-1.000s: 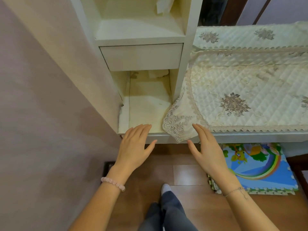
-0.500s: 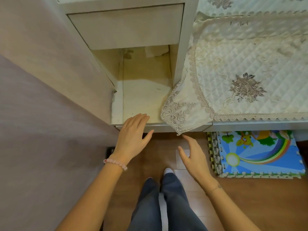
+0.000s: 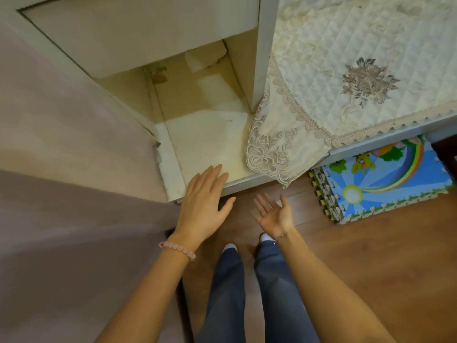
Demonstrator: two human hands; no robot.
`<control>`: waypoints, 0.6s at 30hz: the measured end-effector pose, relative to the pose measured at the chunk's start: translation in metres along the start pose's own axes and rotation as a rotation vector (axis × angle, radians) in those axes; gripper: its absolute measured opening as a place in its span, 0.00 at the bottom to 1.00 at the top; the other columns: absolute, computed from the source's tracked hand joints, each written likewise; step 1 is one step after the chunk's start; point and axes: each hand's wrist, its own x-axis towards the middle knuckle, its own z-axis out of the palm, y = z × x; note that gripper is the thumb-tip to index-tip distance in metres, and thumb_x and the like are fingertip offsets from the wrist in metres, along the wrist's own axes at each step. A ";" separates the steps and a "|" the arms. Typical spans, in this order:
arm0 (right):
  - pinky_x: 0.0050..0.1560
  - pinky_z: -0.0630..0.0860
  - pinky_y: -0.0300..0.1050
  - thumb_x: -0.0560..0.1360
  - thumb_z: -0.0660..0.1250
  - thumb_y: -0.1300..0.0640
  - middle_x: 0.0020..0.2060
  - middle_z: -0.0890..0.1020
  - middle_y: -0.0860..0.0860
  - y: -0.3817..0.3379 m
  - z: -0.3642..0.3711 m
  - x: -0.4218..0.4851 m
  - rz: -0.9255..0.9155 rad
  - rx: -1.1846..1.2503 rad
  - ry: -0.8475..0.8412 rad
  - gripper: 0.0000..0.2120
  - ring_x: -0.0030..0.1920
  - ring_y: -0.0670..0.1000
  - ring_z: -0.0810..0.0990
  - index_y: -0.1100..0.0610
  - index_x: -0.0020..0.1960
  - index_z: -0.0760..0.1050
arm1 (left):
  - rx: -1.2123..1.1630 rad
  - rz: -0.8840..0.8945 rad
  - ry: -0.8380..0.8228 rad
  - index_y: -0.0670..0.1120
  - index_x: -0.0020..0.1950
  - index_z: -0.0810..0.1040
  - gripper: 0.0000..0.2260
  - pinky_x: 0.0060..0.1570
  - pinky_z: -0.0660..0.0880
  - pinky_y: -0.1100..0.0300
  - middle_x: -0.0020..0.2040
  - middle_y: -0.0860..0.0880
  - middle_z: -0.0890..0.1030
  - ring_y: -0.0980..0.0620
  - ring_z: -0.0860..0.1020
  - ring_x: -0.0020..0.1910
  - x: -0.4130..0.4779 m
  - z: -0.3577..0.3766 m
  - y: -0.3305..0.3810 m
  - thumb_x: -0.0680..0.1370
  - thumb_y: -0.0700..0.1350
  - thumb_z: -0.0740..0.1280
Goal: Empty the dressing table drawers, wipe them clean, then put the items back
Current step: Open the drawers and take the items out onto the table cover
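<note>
Top edge cut off the drawer [image 3: 138,38] front; cloth [image 3: 346,45] ran off top & right. Its lace corner hid part of the bench [image 3: 420,128] front. Mat [image 3: 385,184] lay partly under the bench. Pale lump [image 3: 205,59] at back of the opening: too dim to tell. Shoes [image 3: 230,247] mostly hidden by legs [image 3: 222,293].

Colourful foam mat [image 3: 385,184] on wooden floor [image 3: 371,263], lace cloth [image 3: 333,58] above

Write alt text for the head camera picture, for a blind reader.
A person's left hand, fingers straight, is at the front edge of an open cream compartment below a drawer; the right hand is open, palm up, beside it. A lace-edged cloth drapes nearby.
</note>
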 end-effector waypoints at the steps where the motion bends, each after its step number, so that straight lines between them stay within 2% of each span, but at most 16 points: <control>1: 0.67 0.63 0.57 0.79 0.52 0.42 0.68 0.71 0.56 0.005 0.005 0.003 -0.011 0.073 -0.005 0.25 0.69 0.54 0.68 0.57 0.69 0.66 | 0.012 0.022 -0.001 0.44 0.71 0.65 0.24 0.72 0.54 0.50 0.74 0.45 0.62 0.46 0.59 0.73 0.000 0.000 -0.003 0.78 0.53 0.61; 4: 0.70 0.60 0.58 0.78 0.51 0.40 0.69 0.69 0.56 0.016 0.019 0.012 -0.046 0.237 -0.037 0.28 0.69 0.55 0.67 0.58 0.70 0.65 | 0.037 0.086 -0.003 0.44 0.71 0.66 0.24 0.72 0.57 0.49 0.73 0.44 0.63 0.45 0.61 0.73 0.000 -0.001 -0.010 0.78 0.52 0.63; 8: 0.70 0.58 0.58 0.78 0.49 0.38 0.71 0.66 0.56 0.024 0.029 0.020 -0.082 0.308 -0.055 0.31 0.71 0.55 0.65 0.58 0.71 0.63 | 0.063 0.150 -0.011 0.43 0.71 0.65 0.25 0.71 0.59 0.47 0.73 0.44 0.63 0.45 0.61 0.73 0.001 -0.002 -0.016 0.77 0.52 0.63; 11: 0.71 0.57 0.59 0.77 0.48 0.36 0.72 0.64 0.56 0.028 0.031 0.024 -0.099 0.371 -0.069 0.33 0.73 0.55 0.61 0.58 0.72 0.62 | 0.071 0.183 -0.016 0.44 0.71 0.65 0.25 0.72 0.57 0.49 0.73 0.44 0.63 0.45 0.60 0.73 0.000 -0.002 -0.020 0.77 0.52 0.63; 18: 0.72 0.56 0.58 0.75 0.48 0.33 0.70 0.67 0.57 0.033 0.025 0.021 -0.114 0.432 -0.029 0.37 0.72 0.56 0.63 0.60 0.70 0.65 | 0.051 0.254 -0.018 0.42 0.71 0.65 0.25 0.72 0.57 0.48 0.72 0.43 0.65 0.44 0.62 0.72 -0.005 -0.002 -0.027 0.77 0.50 0.64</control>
